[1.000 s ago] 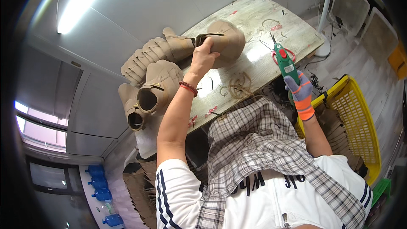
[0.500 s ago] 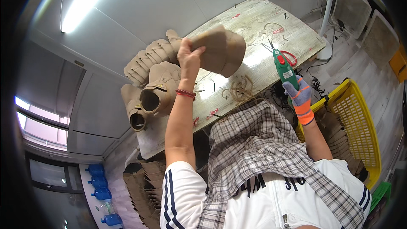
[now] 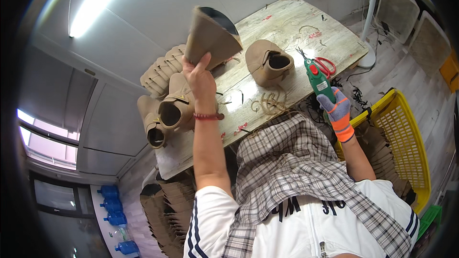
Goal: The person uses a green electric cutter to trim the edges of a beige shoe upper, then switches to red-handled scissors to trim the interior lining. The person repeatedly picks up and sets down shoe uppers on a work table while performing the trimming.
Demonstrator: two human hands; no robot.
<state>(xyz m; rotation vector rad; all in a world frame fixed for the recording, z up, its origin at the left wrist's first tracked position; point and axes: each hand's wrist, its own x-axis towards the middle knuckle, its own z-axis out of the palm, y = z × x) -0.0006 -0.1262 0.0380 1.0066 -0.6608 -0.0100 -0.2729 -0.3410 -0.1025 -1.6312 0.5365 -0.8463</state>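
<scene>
My left hand (image 3: 200,79), bare with a red bead bracelet at the wrist, pinches a brown shoe upper (image 3: 210,38) raised above the table's far left side. Its wide dark opening faces up and right. My right hand (image 3: 334,105), in a grey and orange glove, grips green electric scissors (image 3: 316,77) with a red button, blades pointing up over the table's right edge. Another brown upper (image 3: 260,62) sits on the table between the hands. To the left stand brown uppers (image 3: 179,107), with a row of nested ones (image 3: 162,69) behind.
The worn pale table (image 3: 291,19) carries brown strip trimmings (image 3: 272,100) and red scraps. Red-handled scissors (image 3: 326,64) lie by the electric ones. A yellow basket (image 3: 406,138) with stacked uppers stands at right. More stacked uppers (image 3: 174,210) are below left. A fan (image 3: 370,24) stands behind.
My left hand has swung left from mid-table, with a shoe upper now lifted in it. An upper now shows on the table where the held one was. My right hand has barely moved.
</scene>
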